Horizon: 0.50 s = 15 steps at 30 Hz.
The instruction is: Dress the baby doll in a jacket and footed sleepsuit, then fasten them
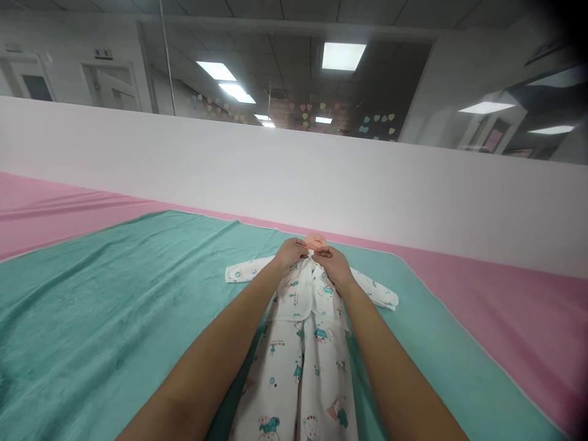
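A baby doll in a white printed sleepsuit (303, 343) lies on its back on a teal towel (114, 306), feet toward me. Only a bit of its peach head (316, 239) shows past my hands. My left hand (289, 252) and my right hand (333, 263) meet at the collar of the suit, fingers pinched on the fabric near the neck. The sleeves (241, 271) spread out flat to both sides. What the fingertips hold beyond the cloth is too small to make out.
The teal towel lies over a pink sheet (496, 306) on a wide surface. A white partition (294, 165) runs along the far edge, with glass above it reflecting ceiling lights. Doors (110, 86) stand at the far left.
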Available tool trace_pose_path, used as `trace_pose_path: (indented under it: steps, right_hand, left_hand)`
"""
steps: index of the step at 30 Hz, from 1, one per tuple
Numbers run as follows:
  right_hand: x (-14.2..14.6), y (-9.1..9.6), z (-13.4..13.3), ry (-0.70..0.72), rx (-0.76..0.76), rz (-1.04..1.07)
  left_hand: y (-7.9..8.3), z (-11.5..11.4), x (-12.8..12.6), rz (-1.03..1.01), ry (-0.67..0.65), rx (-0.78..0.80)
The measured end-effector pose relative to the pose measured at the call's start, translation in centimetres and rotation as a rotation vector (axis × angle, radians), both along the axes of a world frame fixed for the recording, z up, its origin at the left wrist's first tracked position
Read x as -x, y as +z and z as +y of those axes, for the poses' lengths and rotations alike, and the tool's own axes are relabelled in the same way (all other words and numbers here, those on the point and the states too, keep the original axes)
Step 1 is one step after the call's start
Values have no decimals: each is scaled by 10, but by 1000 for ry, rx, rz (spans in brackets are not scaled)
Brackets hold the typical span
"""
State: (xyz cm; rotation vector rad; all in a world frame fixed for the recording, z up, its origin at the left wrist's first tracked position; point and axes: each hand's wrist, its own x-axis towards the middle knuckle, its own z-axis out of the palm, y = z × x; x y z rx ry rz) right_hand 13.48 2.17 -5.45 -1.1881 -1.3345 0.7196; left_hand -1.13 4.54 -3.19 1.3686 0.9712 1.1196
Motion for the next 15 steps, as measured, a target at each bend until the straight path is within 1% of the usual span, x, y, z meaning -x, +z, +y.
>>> trace_pose_path:
  steps: [3,9,13,15]
  right_hand:
    - [0,0,0,6,-9,7]
    - [1,0,0,-7,-7,43]
    - [1,1,-2,-15,-2,32]
    - [1,1,-2,-5,1,45]
  left_hand:
    - [-2,2,1,-24,-19,1]
    - [-6,8,3,-28,-103,-15]
    - [-7,9,2,-13,-77,-34]
    - [-7,8,1,9,-78,-73]
